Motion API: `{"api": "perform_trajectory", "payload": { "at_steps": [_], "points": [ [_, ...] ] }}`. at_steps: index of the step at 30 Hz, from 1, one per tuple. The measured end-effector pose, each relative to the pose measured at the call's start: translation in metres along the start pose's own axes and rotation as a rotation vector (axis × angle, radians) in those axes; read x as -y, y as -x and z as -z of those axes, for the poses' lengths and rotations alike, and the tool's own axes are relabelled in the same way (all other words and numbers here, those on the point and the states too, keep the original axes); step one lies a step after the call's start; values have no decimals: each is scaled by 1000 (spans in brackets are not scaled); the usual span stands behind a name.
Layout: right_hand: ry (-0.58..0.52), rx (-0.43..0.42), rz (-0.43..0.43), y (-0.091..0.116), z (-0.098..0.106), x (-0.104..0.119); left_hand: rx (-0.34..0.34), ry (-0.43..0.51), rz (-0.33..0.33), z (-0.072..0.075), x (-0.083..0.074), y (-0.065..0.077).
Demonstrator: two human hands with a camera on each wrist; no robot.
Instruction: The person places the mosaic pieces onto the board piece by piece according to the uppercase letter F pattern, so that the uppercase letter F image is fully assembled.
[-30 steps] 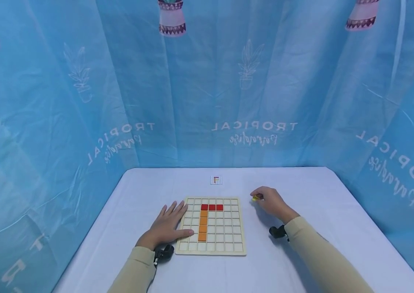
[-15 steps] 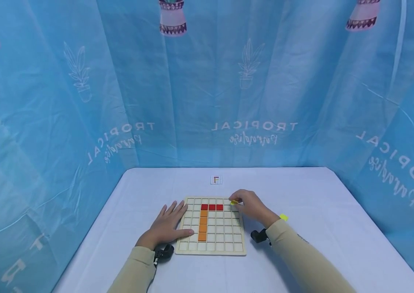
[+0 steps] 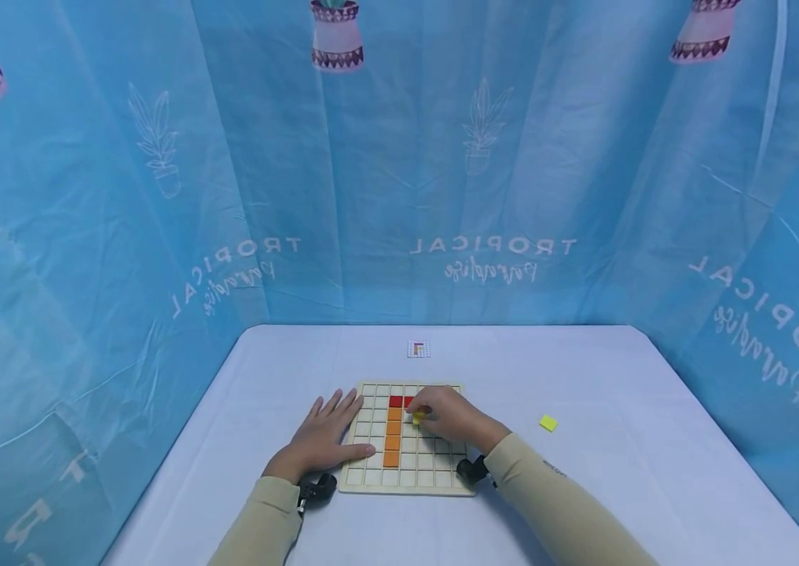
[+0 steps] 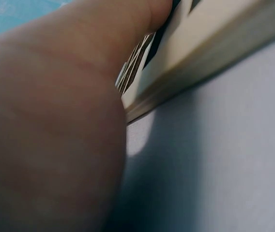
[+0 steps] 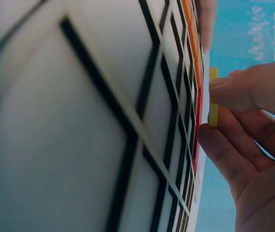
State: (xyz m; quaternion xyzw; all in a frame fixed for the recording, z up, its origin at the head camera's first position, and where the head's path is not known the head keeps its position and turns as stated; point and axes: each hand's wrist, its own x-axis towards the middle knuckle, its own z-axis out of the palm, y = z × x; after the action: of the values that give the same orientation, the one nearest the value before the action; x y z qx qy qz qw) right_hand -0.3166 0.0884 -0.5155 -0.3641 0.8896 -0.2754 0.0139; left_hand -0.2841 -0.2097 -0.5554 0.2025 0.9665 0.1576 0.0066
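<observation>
A wooden grid board [image 3: 406,492] lies flat on the white table, bearing a row of red tiles [image 3: 396,402] and a column of orange tiles [image 3: 393,428] below the row's left end. My right hand [image 3: 450,414] pinches a yellow square tile [image 5: 214,99] between thumb and fingers, close over the cells just right of the orange column, and covers part of the red row in the head view. With fingers spread, my left hand [image 3: 324,437] rests on the board's left edge, its thumb lying over the cells.
A second yellow tile [image 3: 547,424] lies on the table right of the board. Behind the board is a small pattern card [image 3: 419,349]. Blue printed curtains [image 3: 399,196] hang around the back and sides of the table. Both wrists wear small black cameras.
My right hand has carried the yellow tile leftward from the table beside the board to over the grid. The other yellow tile has come into sight. The left hand stays put.
</observation>
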Motion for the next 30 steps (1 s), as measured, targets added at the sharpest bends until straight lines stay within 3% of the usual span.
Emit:
{"api": "perform_trajectory", "payload": {
  "at_steps": [13,22,30],
  "points": [
    [54,35,88,-4,-12,12,-18,3,0,1,-2,1],
    [110,32,107,-6,-16,13,-7,7,6,0,-1,-1],
    [65,11,72,-5,-16,11,-5,5,5,1,-1,-1]
  ]
}}
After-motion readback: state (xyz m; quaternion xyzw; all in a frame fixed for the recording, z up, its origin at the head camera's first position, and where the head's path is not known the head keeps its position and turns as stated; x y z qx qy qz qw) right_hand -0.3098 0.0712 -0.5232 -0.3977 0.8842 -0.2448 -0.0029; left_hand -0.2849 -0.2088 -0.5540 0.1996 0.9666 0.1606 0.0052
